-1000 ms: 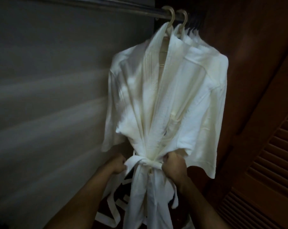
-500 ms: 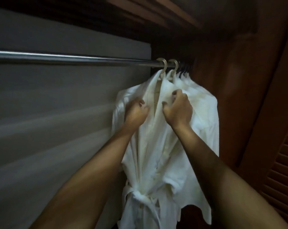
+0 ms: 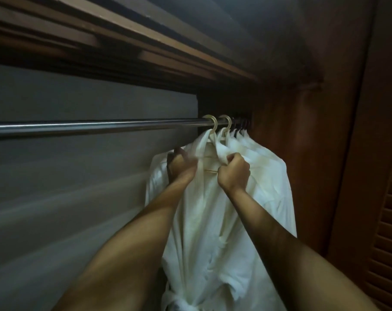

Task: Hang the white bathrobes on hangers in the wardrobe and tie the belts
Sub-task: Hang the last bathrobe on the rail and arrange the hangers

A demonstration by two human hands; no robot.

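Note:
A white bathrobe [image 3: 204,225] hangs at the front of the row on a pale hanger [image 3: 213,124] hooked over the metal rail [image 3: 89,126]. My left hand [image 3: 181,164] grips the left side of its collar, and my right hand [image 3: 234,171] is closed on the right side of the collar just below the hook. The belt knot [image 3: 186,305] sits tied at the waist at the bottom edge of the view. Behind it hang more white bathrobes [image 3: 266,167] on a second pale hanger [image 3: 227,123] and several dark hooks.
A grey back wall [image 3: 78,198] fills the left side. Brown wooden shelving [image 3: 145,41] runs overhead. The wardrobe's wooden side panel [image 3: 307,142] stands close behind the robes, and a louvred wooden door [image 3: 388,221] is at the right edge.
Both hands left the belt knot at the waist and rose to the collar by the hanger. The view tilted upward, bringing the rail and overhead shelving into sight.

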